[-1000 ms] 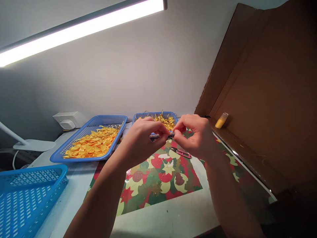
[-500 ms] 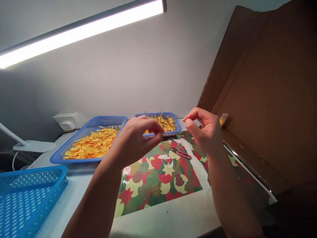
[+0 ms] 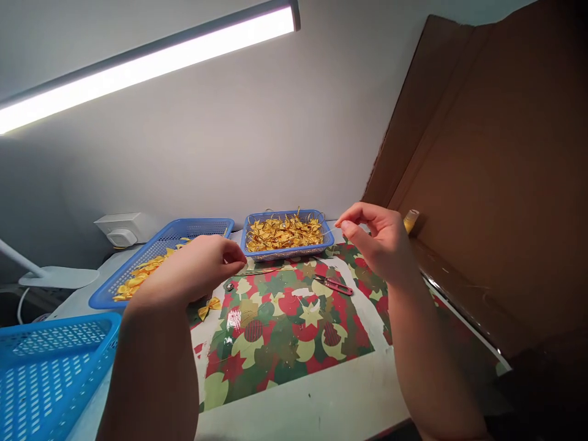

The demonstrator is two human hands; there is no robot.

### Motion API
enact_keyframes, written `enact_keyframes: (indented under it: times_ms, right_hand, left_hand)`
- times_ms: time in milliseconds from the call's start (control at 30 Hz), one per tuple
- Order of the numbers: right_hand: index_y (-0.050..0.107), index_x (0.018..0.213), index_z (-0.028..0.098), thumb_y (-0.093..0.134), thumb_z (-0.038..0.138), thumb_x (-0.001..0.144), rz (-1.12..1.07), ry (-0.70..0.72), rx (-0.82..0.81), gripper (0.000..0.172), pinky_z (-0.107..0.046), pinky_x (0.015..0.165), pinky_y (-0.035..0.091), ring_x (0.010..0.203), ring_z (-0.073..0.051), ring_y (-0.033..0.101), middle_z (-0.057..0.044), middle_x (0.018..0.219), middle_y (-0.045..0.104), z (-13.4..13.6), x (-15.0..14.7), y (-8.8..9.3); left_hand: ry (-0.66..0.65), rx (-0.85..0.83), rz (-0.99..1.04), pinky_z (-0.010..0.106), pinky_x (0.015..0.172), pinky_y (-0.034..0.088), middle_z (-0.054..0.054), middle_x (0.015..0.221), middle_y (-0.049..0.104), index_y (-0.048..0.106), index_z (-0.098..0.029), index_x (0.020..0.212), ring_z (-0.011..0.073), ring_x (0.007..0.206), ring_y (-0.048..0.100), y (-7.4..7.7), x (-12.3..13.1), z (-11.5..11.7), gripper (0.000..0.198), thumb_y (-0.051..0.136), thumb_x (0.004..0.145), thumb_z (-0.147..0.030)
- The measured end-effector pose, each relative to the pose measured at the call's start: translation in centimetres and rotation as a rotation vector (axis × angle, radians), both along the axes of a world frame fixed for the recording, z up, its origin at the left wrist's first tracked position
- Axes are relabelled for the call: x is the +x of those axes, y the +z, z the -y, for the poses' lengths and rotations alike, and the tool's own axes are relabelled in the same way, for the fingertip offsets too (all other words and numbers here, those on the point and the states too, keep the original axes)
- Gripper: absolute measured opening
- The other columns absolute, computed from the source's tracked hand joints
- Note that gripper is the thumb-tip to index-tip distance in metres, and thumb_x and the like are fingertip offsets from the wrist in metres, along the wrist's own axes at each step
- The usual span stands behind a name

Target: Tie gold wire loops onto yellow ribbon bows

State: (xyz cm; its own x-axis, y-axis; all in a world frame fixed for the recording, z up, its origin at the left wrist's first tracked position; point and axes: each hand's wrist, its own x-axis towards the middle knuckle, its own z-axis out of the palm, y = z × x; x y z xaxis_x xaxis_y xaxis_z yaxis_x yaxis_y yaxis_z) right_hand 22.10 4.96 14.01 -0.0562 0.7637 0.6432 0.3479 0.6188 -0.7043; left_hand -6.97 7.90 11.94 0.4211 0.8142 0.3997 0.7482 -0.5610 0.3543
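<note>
My left hand (image 3: 202, 269) hovers over the left part of the patterned sheet (image 3: 285, 331), thumb and fingers closed in a pinch. What they hold, if anything, is too small to make out. Just below it lie a yellow ribbon bow (image 3: 210, 308) and a small shiny round piece (image 3: 229, 286). My right hand (image 3: 379, 242) is raised right of the gold-filled basket, its thumb and forefinger pressed together. A faint thin line shows near those fingertips, too fine to name. Pink-handled thread snips (image 3: 333, 285) rest on the sheet between my hands.
A blue basket (image 3: 287, 252) holds gold bows with cords. Behind my left arm, another blue basket (image 3: 101, 301) contains yellow bows. An aqua basket (image 3: 110, 331) is at the near left. Cardboard (image 3: 482, 153) rises at right; a lamp (image 3: 184, 52) spans above.
My left hand has moved left and down, away from my right hand, uncovering the gold-filled basket, the yellow bow and the shiny piece. My right hand has stayed nearly still.
</note>
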Motion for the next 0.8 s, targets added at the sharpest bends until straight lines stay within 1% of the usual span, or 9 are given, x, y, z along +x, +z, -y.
enact_keyframes:
  times_ms: [67, 133, 200, 300, 333, 367, 467, 633, 800]
  right_hand:
    - [0.065, 0.070, 0.018, 0.057, 0.019, 0.079, 0.011, 0.007, -0.009, 0.012, -0.027, 0.063, 0.041, 0.064, -0.012, 0.054, 0.002, 0.064, 0.060, 0.1, -0.1, 0.1]
    - [0.064, 0.070, 0.018, 0.058, 0.019, 0.080, 0.030, 0.014, -0.016, 0.012, -0.027, 0.063, 0.042, 0.065, -0.012, 0.054, 0.002, 0.064, 0.060, 0.2, -0.2, 0.1]
    - [0.065, 0.070, 0.017, 0.058, 0.019, 0.080, 0.052, 0.018, -0.020, 0.013, -0.026, 0.062, 0.042, 0.064, -0.011, 0.053, 0.002, 0.064, 0.060, 0.3, -0.4, 0.1]
    - [0.065, 0.070, 0.017, 0.057, 0.019, 0.081, 0.076, 0.015, -0.031, 0.014, -0.024, 0.060, 0.042, 0.063, -0.011, 0.053, 0.002, 0.064, 0.060, 0.5, -0.8, 0.0]
    - [0.065, 0.069, 0.017, 0.057, 0.020, 0.081, 0.082, 0.008, -0.035, 0.014, -0.024, 0.060, 0.042, 0.064, -0.011, 0.053, 0.002, 0.064, 0.060, 0.6, -0.9, 0.0]
    - [0.065, 0.069, 0.017, 0.057, 0.020, 0.081, 0.088, 0.002, -0.038, 0.014, -0.024, 0.061, 0.042, 0.064, -0.011, 0.054, 0.002, 0.064, 0.060, 0.6, -1.1, 0.0]
    - [0.065, 0.070, 0.018, 0.057, 0.020, 0.081, 0.085, -0.007, -0.046, 0.014, -0.024, 0.061, 0.043, 0.065, -0.011, 0.054, 0.002, 0.065, 0.060, 0.7, -1.4, 0.0]
    - [0.064, 0.069, 0.017, 0.058, 0.019, 0.081, 0.064, -0.005, -0.062, 0.013, -0.022, 0.058, 0.042, 0.063, -0.010, 0.053, 0.003, 0.063, 0.059, 0.8, -1.6, 0.0]
    - [0.064, 0.070, 0.017, 0.059, 0.020, 0.081, 0.058, -0.014, -0.064, 0.013, -0.022, 0.056, 0.041, 0.063, -0.010, 0.053, 0.003, 0.063, 0.059, 0.8, -1.5, -0.1]
  left_hand:
    - [0.091, 0.035, -0.086, 0.022, 0.036, 0.032, 0.001, 0.056, 0.070, 0.076, -0.026, 0.066, 0.0129, 0.038, 0.053, 0.5, 0.1, 0.2, 0.009, 0.070, 0.072, -0.029]
    - [0.129, 0.129, -0.090, 0.023, 0.041, 0.037, 0.005, 0.067, 0.073, 0.076, -0.024, 0.074, 0.0157, 0.050, 0.059, 1.4, 1.3, 1.0, 0.012, 0.070, 0.074, -0.035]
    - [0.058, 0.172, -0.001, 0.024, 0.048, 0.040, 0.004, 0.073, 0.073, 0.074, -0.023, 0.077, 0.0155, 0.057, 0.061, 2.4, 3.4, 2.3, 0.017, 0.066, 0.080, -0.038]
    - [-0.146, 0.049, 0.145, 0.023, 0.051, 0.041, -0.001, 0.063, 0.069, 0.074, -0.024, 0.075, 0.0109, 0.053, 0.057, 3.1, 7.4, 4.4, 0.018, 0.063, 0.085, -0.034]
    - [-0.164, 0.021, 0.162, 0.022, 0.052, 0.042, -0.003, 0.061, 0.068, 0.074, -0.024, 0.077, 0.0100, 0.052, 0.056, 3.0, 8.6, 4.9, 0.016, 0.063, 0.085, -0.032]
    - [-0.137, 0.028, 0.170, 0.023, 0.051, 0.040, -0.004, 0.058, 0.066, 0.074, -0.023, 0.076, 0.0094, 0.050, 0.054, 2.8, 9.6, 5.3, 0.015, 0.064, 0.085, -0.031]
    - [0.002, 0.151, 0.216, 0.024, 0.049, 0.035, -0.005, 0.051, 0.060, 0.071, -0.019, 0.068, 0.0083, 0.045, 0.047, 1.8, 11.5, 5.6, 0.012, 0.069, 0.078, -0.026]
    - [0.107, 0.317, 0.314, 0.023, 0.049, 0.035, -0.005, 0.050, 0.055, 0.068, -0.018, 0.065, 0.0077, 0.045, 0.046, 0.8, 11.8, 5.3, 0.012, 0.071, 0.075, -0.023]
    - [0.098, 0.341, 0.332, 0.023, 0.049, 0.036, -0.004, 0.050, 0.058, 0.074, -0.020, 0.069, 0.0085, 0.047, 0.049, 0.8, 11.9, 5.6, 0.010, 0.070, 0.078, -0.023]
